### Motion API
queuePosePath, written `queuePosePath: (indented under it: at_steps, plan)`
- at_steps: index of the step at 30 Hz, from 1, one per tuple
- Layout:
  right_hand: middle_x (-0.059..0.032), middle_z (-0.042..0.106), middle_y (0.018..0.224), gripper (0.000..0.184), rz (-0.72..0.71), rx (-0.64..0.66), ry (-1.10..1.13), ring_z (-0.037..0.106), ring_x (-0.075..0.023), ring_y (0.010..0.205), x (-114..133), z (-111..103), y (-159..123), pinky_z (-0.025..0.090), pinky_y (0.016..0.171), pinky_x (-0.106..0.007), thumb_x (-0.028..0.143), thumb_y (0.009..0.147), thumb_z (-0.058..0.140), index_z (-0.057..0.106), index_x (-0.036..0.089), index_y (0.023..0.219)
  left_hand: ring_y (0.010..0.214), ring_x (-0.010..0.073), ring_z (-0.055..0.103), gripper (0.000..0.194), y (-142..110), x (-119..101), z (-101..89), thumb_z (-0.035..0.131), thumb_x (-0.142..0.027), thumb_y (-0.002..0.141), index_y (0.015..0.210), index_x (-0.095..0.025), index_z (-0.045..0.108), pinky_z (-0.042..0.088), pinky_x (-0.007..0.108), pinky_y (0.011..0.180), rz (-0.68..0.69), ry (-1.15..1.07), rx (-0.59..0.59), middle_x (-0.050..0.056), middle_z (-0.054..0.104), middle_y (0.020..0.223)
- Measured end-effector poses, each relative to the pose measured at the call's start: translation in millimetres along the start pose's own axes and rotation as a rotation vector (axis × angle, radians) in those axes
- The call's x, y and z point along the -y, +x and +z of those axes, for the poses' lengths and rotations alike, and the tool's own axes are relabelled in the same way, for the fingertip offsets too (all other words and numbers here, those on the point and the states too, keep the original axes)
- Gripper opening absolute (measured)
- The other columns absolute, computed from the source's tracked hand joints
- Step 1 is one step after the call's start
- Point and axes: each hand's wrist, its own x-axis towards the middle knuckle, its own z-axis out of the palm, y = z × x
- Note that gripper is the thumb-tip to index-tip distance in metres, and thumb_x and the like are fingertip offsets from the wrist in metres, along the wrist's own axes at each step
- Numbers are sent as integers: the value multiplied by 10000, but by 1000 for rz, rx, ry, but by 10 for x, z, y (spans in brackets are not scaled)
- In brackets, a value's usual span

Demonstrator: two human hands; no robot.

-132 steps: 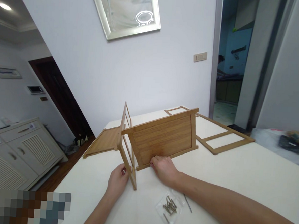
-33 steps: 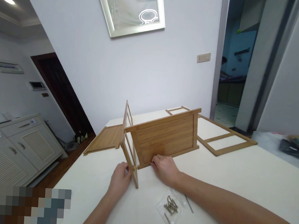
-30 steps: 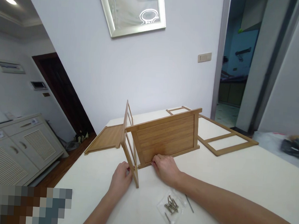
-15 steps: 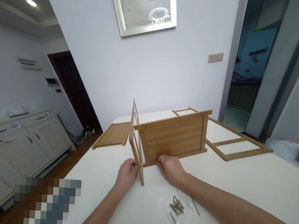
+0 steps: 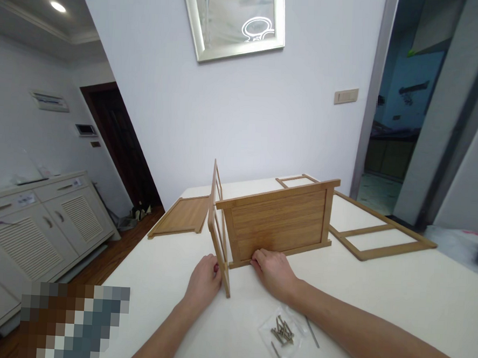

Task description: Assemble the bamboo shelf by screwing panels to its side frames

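Observation:
A wooden panel (image 5: 279,219) stands on its long edge on the white table. My right hand (image 5: 274,272) is closed on its lower rail, near the left end. An upright wooden frame (image 5: 219,237) meets that end at roughly a right angle. My left hand (image 5: 205,279) rests against the outer left side of this frame, low down by the corner. Its fingers are curled in, and what they hold is hidden. Nearer me lies a clear plastic bag (image 5: 265,327) with several screws (image 5: 282,330). A thin metal rod (image 5: 313,332) lies partly beside my right forearm.
Another wooden panel (image 5: 184,213) lies flat at the table's left edge. On the right, a flat wooden frame (image 5: 392,253) lies behind the standing panel. A wall with a framed picture (image 5: 240,59) rises behind the table. A white cabinet (image 5: 50,227) stands at the left.
The view has shifted very slightly. Both hands keep their places on the wooden pieces, with no clear movement of the panel or frame.

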Motion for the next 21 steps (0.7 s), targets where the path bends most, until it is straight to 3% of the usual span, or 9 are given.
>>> queuePosePath:
  at_steps: [7,14,21]
  plan:
    - [-59,704,933,207,-1,-5,1,640,-170,807,10,-18,-11,352,651,-265,243,973,418,599,178,895,727,164,570,210,58,136,82,520,-45,719,810,-191,641,417,267,682,4,-127,-12,5,636,762]
    - [-58,703,932,210,6,-13,-1,638,-168,799,9,-24,-16,346,637,-263,239,972,417,600,179,889,825,201,581,202,32,88,26,469,-169,846,827,-184,669,423,305,740,24,-63,-36,45,649,838]
    - [-59,704,947,201,1,-3,3,639,-161,798,9,-26,-9,351,639,-263,223,969,419,600,176,895,742,167,579,190,68,126,88,524,-74,750,820,-183,663,419,263,679,-30,-112,-3,16,650,776]
